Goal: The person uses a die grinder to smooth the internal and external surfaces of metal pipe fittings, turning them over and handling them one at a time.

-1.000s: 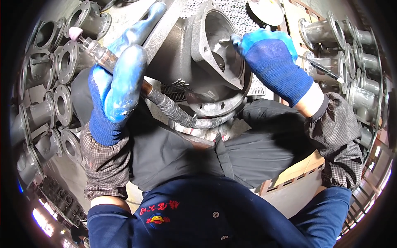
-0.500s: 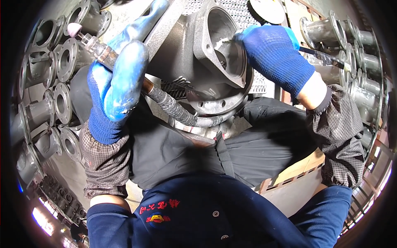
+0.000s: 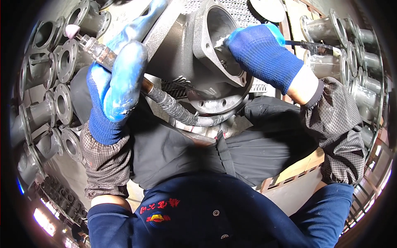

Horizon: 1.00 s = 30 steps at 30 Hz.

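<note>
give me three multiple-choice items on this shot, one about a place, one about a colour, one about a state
1. Where do the right hand's fingers rest?
A. on a side casting
B. in the square flange opening of the big casting
C. on the hose

2. What colour is the grinder's stone tip?
A. pink
B. green
C. black

3. How is the grinder held?
A. lying loose on the lap
B. gripped in the left hand, tip away from the big casting
C. pressed into the opening

Answers:
1 B: the right hand reaches into the opening of the big casting.
2 A: the tip of the grinder is pale pink.
3 B: the left hand is closed round it, the tip pointing up-left, off the big casting.
</note>
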Each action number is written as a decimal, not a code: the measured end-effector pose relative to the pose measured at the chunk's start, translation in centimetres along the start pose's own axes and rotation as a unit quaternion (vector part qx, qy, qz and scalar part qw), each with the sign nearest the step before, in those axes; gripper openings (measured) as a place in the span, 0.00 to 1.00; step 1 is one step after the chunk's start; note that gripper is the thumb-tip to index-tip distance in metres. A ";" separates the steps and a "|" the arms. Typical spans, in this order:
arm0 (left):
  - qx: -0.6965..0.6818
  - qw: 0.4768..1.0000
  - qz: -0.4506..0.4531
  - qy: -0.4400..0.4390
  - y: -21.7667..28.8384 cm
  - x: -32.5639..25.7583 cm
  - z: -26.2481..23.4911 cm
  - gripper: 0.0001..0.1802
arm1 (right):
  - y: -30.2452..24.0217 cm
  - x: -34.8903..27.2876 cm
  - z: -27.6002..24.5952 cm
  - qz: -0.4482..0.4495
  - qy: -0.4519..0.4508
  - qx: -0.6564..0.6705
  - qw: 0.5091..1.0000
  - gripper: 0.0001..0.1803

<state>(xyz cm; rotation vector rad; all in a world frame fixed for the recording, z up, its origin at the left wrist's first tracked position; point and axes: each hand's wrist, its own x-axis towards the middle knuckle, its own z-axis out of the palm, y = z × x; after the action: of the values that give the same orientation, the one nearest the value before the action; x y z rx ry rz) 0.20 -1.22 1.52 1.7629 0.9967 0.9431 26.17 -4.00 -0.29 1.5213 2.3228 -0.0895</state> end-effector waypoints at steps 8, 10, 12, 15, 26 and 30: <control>-0.006 0.998 0.051 -0.025 -1.0 0.6 0.2 0.20 | 0.3 -0.5 -2.1 -0.002 0.025 -0.038 0.999 0.05; -0.011 0.998 0.056 -0.031 -1.5 0.6 0.1 0.19 | 0.3 -0.6 -2.0 -0.029 0.074 -0.036 0.996 0.04; -0.029 0.998 0.030 -0.036 -1.2 0.7 0.2 0.19 | 0.2 -0.6 -2.4 -0.037 0.011 -0.036 0.999 0.03; 0.031 0.997 0.058 -0.040 -1.2 0.7 0.0 0.19 | 1.3 -0.8 -0.7 -0.020 0.078 -0.065 0.995 0.03; 0.010 0.999 0.034 -0.041 -1.1 0.6 0.1 0.20 | 2.4 -0.9 -0.2 -0.001 0.084 -0.052 0.995 0.05; -0.020 0.999 0.016 -0.025 0.0 0.3 0.6 0.20 | 2.5 -1.7 0.5 -0.040 0.125 -0.052 0.990 0.06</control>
<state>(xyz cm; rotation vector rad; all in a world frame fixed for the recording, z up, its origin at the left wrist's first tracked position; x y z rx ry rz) 0.80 -1.17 1.38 1.7650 0.9146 0.9292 29.16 -4.57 0.17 1.4598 2.5382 0.2109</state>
